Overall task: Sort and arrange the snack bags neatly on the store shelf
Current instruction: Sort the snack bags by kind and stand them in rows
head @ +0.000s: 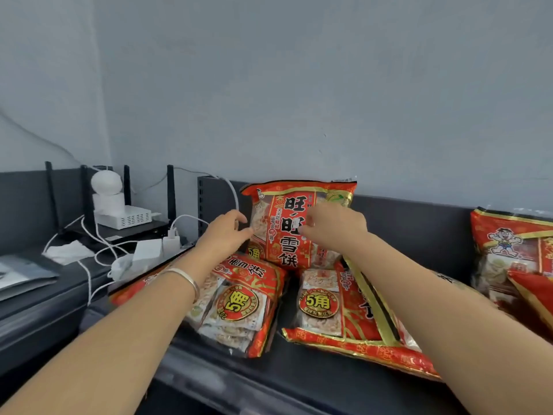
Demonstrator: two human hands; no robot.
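- The upright snack bag (pixel 288 235) between the left hand (pixel 223 235) and the right hand (pixel 336 226) was glossy red plastic film, with gold foil-like trim and a clear window.
- The flat bags (pixel 239 301) below both hands were the same shiny, crinkled film, and their clear panels showed inner wrappers.
- The bracelet (pixel 188 278) on the left wrist looked like polished silvery metal.
- The shelf (pixel 299 381) beneath the hands was dark, smooth and matt.
- The wall (pixel 299 85) beyond the hands was pale matt paint, faintly rough.
- The cable (pixel 235 190) just above the left hand was smooth white plastic.
- Left of that hand, the vented box (pixel 125 218) was white plastic and the router (pixel 143 229) matt black plastic.
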